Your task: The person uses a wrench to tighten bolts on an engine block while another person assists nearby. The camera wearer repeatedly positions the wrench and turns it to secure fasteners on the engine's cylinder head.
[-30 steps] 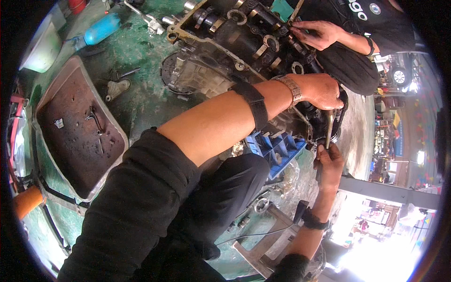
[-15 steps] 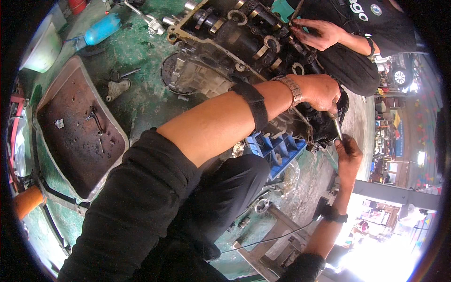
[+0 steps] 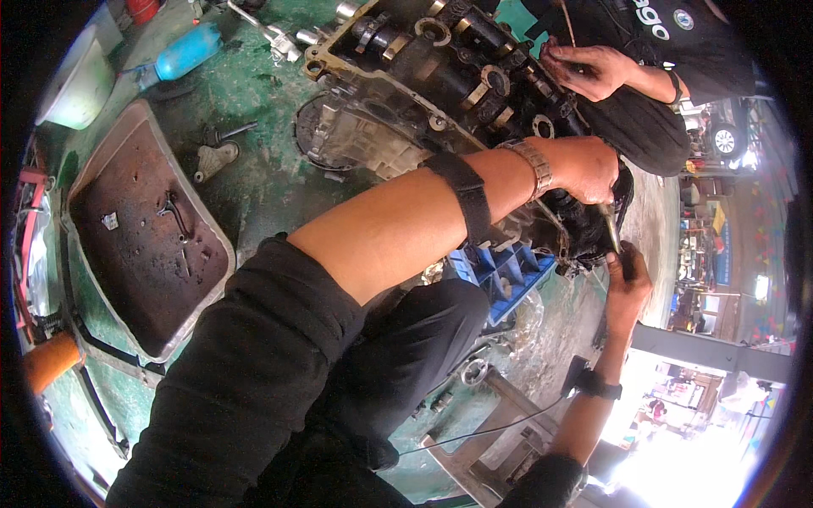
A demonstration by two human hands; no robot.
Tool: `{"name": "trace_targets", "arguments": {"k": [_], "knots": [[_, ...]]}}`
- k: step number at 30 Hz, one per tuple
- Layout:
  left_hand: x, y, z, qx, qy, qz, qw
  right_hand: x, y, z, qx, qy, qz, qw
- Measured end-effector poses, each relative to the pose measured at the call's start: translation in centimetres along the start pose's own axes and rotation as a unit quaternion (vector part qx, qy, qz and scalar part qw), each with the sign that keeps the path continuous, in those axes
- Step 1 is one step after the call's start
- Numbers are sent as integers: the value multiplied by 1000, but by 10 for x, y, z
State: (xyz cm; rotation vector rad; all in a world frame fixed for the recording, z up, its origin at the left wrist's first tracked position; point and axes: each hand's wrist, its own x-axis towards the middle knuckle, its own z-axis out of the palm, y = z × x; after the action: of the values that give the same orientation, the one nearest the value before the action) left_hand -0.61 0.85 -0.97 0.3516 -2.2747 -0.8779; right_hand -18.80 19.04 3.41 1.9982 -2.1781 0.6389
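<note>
Far left, on the green floor [image 3: 267,93]: pale basin [image 3: 80,80]; nearer, brown tray [image 3: 127,271], small metal parts lying in it.
Blue bottle [image 3: 185,55]: on its side, just beyond the tray.
Metal bracket [image 3: 218,159]: on the floor, between tray and engine.
Engine [image 3: 415,61]: oily, dark, pale-edged, round parts in rows.
Blue divided crate [image 3: 506,284]: just this side of the engine, beyond the dark-clad knee.
Left hand [image 3: 586,172]: clenched about the upper end of the rod, fingers partly hidden.
Co-worker's hand [image 3: 597,72]: fingers bent, at the engine's far edge; cannot tell if grasping.
Slim metal rod [image 3: 612,227]: slanted between both hands, by the engine's dark right end.
Right hand [image 3: 628,284]: fingers pinching the rod's lower end.
</note>
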Motion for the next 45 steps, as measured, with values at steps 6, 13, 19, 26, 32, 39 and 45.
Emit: {"name": "trace_targets", "arguments": {"k": [6, 13, 19, 26, 32, 39, 45], "knots": [[-2, 0, -2, -2, 0, 8, 1000, -34, -25, 20, 41, 21, 75, 996], [1, -3, -1, -25, 2, 9, 1000, -52, -61, 33, 224, -3, 241, 944], [3, -9, -1, -29, 16, 59, 998, -57, -111, 49, 412, -23, 276, 868], [4, -8, -2, -34, 16, 60, 997, -41, -154, 97, 521, 52, 277, 805], [4, -9, -4, -52, -8, 76, 996, -27, -158, 119, 536, 73, 229, 809], [-2, -7, -4, -43, 4, 65, 997, -37, -153, 106, 554, 56, 232, 797], [-4, -6, -3, -70, -5, 63, 996, -46, -140, 76, 523, 67, 263, 808]]}}
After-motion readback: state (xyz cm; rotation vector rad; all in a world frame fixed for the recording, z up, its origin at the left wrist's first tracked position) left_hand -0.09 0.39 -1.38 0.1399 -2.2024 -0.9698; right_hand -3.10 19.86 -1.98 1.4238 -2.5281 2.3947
